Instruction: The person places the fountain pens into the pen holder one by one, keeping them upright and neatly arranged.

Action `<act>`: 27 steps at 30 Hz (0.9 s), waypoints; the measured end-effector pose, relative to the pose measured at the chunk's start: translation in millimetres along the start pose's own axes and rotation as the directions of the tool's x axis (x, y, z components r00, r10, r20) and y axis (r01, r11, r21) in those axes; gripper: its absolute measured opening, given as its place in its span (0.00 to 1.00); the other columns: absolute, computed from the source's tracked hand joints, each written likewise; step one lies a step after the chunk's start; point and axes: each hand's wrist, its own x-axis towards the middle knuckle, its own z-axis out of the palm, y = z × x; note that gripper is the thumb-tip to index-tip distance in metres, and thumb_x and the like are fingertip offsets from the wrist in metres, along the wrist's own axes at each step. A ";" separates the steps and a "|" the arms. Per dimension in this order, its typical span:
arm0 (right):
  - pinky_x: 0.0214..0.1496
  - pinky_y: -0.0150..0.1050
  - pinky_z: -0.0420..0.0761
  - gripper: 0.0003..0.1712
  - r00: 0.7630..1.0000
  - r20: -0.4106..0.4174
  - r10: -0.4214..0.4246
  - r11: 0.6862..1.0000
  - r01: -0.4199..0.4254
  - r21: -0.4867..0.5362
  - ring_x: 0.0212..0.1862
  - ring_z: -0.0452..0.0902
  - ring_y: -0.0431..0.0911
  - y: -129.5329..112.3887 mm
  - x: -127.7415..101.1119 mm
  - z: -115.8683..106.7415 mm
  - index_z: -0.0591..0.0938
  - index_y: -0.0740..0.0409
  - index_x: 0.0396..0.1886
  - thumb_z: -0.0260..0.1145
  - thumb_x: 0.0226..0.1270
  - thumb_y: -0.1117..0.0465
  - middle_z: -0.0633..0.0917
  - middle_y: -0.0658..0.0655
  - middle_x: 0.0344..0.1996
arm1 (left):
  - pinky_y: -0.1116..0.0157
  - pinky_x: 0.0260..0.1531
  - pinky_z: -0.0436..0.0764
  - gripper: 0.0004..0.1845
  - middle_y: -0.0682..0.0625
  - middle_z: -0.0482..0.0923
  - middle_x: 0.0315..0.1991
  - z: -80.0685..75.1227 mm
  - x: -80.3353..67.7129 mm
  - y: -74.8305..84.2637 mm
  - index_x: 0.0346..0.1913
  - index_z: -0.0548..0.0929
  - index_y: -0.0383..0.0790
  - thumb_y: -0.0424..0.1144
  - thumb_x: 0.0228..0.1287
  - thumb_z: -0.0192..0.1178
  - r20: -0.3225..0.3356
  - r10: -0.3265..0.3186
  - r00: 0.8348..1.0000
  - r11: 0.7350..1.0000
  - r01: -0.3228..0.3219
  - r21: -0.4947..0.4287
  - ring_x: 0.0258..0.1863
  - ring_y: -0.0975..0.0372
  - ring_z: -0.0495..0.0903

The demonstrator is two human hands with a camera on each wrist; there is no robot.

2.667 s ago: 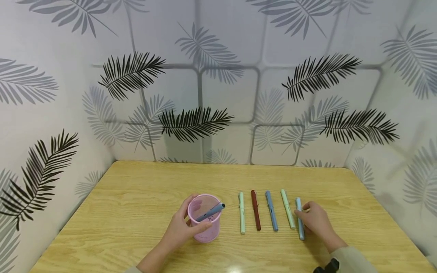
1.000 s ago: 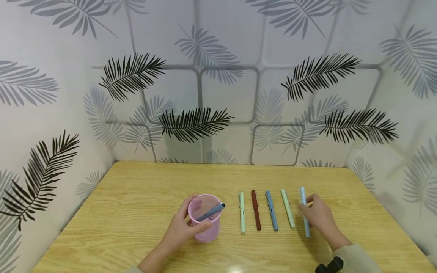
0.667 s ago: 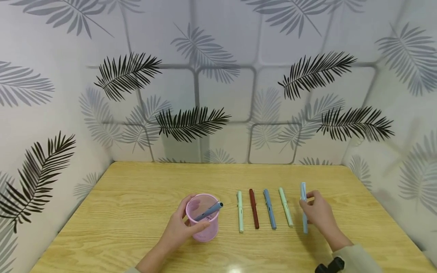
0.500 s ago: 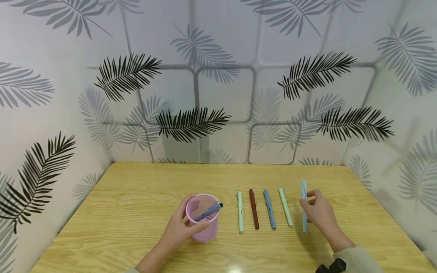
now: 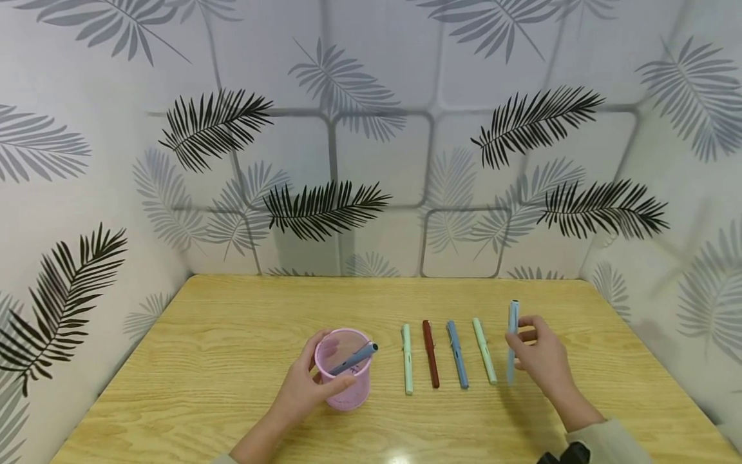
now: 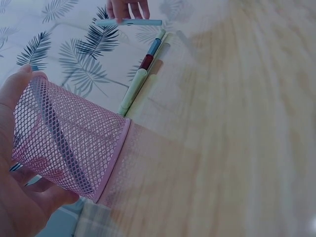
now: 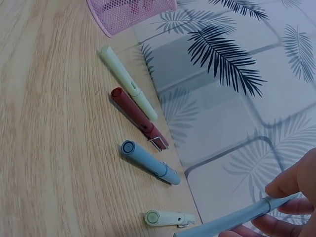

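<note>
My left hand [image 5: 301, 390] holds a pink mesh pen cup [image 5: 350, 393] that stands on the table, thumb and fingers spread around its sides. One dark blue pen [image 5: 355, 358] leans inside the cup, its end above the rim. At the right, my right hand [image 5: 545, 357] pinches a light blue pen [image 5: 513, 319] between thumb and fingers. That pen is raised off the tabletop, as the left wrist view shows. Left of it lie a pale green pen [image 5: 484, 351], a blue pen [image 5: 457, 354], a dark red pen [image 5: 431, 354] and another pale green pen [image 5: 408, 361].
The wood-grain table [image 5: 232, 322] runs back to a wall covering [image 5: 382, 245] with leaf prints, which also rises at both sides. The lying pens form a loose row between the cup and my right hand.
My right hand has lifted the light blue pen from the right end of the row and stood it more upright. My left hand and the cup have stayed in place.
</note>
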 end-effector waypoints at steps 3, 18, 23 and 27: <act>0.31 0.41 0.83 0.26 1.000 -0.013 -0.027 0.999 0.027 0.020 0.36 0.79 0.54 -4.0 -1.8 0.1 0.67 0.64 0.58 0.59 0.68 0.53 0.77 0.68 0.43 | 0.55 0.51 0.75 0.43 0.48 0.67 0.60 0.3 -0.2 1.0 0.66 0.63 0.53 0.39 0.45 0.74 -0.002 0.006 1.000 1.000 -0.006 -0.007 0.59 0.50 0.68; 0.30 0.38 0.83 0.22 0.987 -0.057 -0.148 0.981 0.154 0.122 0.35 0.79 0.49 -24.1 -13.4 8.6 0.70 0.62 0.55 0.62 0.66 0.57 0.78 0.65 0.40 | 0.54 0.51 0.75 0.43 0.49 0.68 0.60 -0.3 0.6 -1.0 0.65 0.63 0.57 0.39 0.45 0.74 -0.001 0.016 1.000 1.000 -0.016 0.005 0.58 0.51 0.69; 0.29 0.37 0.82 0.20 0.980 -0.075 -0.183 0.972 0.192 0.135 0.34 0.78 0.47 -28.6 -17.0 13.3 0.71 0.63 0.54 0.62 0.66 0.59 0.78 0.63 0.39 | 0.53 0.50 0.75 0.43 0.48 0.68 0.59 0.0 0.4 -0.1 0.65 0.63 0.58 0.40 0.45 0.74 0.003 0.019 1.000 1.000 -0.019 0.015 0.58 0.50 0.69; 0.28 0.37 0.82 0.19 0.974 -0.084 -0.209 0.963 0.220 0.156 0.34 0.78 0.49 -34.1 -19.8 17.2 0.71 0.63 0.53 0.62 0.66 0.60 0.77 0.63 0.38 | 0.54 0.50 0.75 0.43 0.48 0.68 0.60 0.4 -0.2 0.6 0.65 0.63 0.57 0.40 0.45 0.74 0.001 0.017 1.000 1.000 -0.017 0.013 0.58 0.50 0.69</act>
